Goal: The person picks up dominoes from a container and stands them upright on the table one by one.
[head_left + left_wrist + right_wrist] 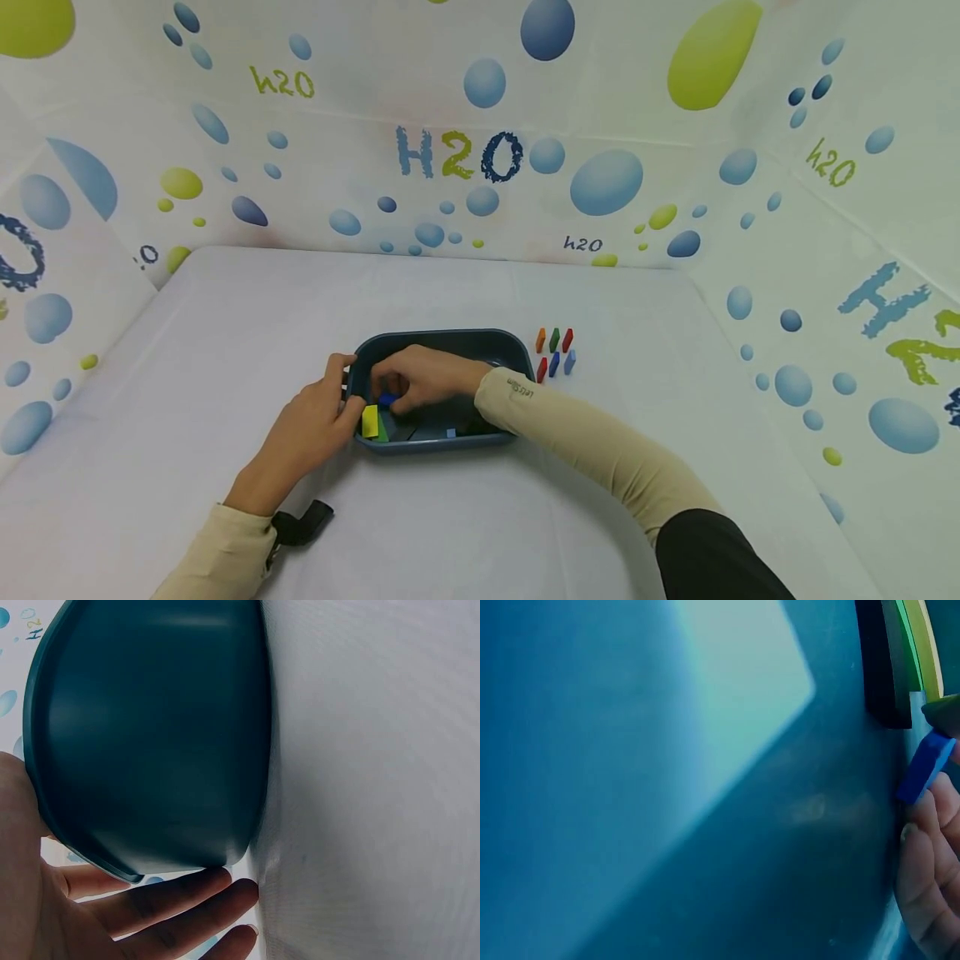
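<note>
A dark teal plastic tub [442,447] sits on the white-covered table. My left hand [311,425] holds its left end, thumb at the rim and fingers along the outside wall, as the left wrist view also shows. Reaching inside the tub, my right hand [427,375] pinches a small blue block [926,766] between thumb and fingers. Beside that hand, against the tub's left end, lie a yellow block [370,421], a green block [382,428] and a black block [403,432]. Near the front wall a light blue block [451,433] shows partly.
Right of the tub, several small blocks stand in two short rows, among them an orange block [541,339], a green block [554,339] and a red block [567,340] at the back. A printed white curtain [360,167] encloses the table's back and sides.
</note>
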Demonstrator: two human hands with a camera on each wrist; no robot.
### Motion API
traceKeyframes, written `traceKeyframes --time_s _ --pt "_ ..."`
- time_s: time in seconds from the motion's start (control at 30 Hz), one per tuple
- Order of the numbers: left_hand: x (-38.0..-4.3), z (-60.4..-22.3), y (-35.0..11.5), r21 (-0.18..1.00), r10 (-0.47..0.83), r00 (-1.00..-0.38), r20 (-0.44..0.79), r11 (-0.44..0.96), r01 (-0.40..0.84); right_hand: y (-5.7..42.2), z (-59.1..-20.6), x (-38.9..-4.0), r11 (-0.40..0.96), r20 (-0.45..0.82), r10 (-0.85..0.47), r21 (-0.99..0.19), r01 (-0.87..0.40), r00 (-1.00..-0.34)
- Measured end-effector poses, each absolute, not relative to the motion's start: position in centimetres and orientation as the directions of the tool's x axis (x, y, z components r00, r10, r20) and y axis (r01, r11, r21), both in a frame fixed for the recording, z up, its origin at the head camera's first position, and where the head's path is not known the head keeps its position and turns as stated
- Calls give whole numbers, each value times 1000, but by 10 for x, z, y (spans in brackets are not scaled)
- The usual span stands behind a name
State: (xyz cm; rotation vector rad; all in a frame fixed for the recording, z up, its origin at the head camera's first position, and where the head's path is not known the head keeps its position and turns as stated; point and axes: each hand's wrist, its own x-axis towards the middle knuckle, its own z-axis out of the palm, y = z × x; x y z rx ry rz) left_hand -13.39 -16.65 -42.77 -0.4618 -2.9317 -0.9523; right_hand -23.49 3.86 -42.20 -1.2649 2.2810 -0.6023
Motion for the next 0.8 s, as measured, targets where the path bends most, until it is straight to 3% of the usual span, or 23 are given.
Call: traceKeyframes --time_s 0.8 --pt "-133 -426 -166 576 274 -953 125 763 295 43 -414 -235 446 -110 -858 -643 -622 -502"
